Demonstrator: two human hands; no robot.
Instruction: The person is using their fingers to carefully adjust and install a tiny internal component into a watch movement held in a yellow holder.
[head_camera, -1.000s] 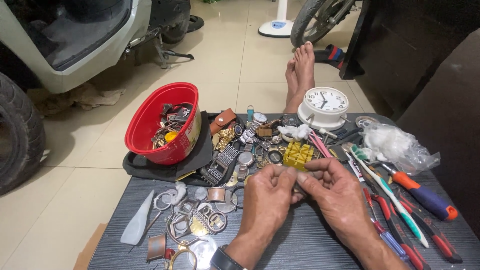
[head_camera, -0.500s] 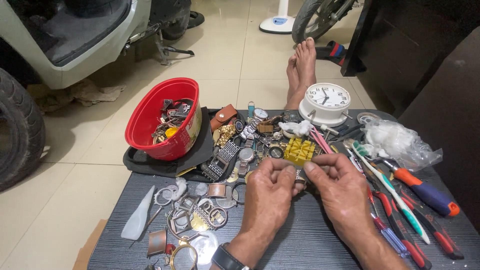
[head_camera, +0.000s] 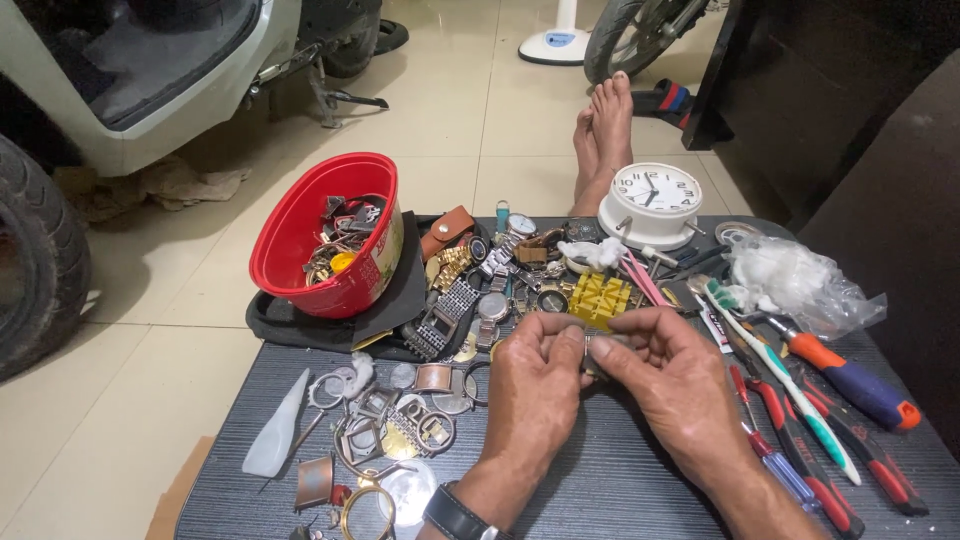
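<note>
On the table (head_camera: 620, 480), the left hand (head_camera: 535, 385) and right hand (head_camera: 670, 385) meet near the middle, pinching a small metal part (head_camera: 590, 348) between them. Watch cases (head_camera: 400, 420) lie to their left, screwdrivers (head_camera: 830, 440) to their right. Beyond them sits a pile of watches (head_camera: 480, 285), with a bowl (head_camera: 325, 235) far left and a clock (head_camera: 655, 200) far right.

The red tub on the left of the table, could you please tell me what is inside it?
The red tub holds a tangle of small dark and metallic parts with one yellow piece. Whatever lies deeper is covered by that pile and the near wall.
</note>
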